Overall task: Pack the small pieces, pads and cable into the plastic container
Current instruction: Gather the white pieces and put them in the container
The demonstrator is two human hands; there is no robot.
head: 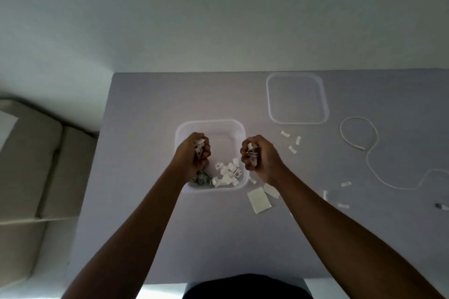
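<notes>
A clear square plastic container (181, 130) stands mid-table with several white small pieces (227, 173) and grey ones (201, 181) lying in its near half. My left hand (192, 156) is over the container's left side, fist closed on a handful of white pieces. My right hand (261, 155) hovers at the container's right rim, also closed on white pieces. Two white pads (258, 199) lie just right of the container's near corner. A thin white cable (371, 155) snakes across the right side of the table. Loose pieces (291, 142) lie between.
The container's clear lid (297, 98) lies flat at the back right of the grey table (145, 226). More small scraps (345, 184) and a small dark item (441, 206) sit near the right edge. A beige sofa (29, 165) stands left of the table.
</notes>
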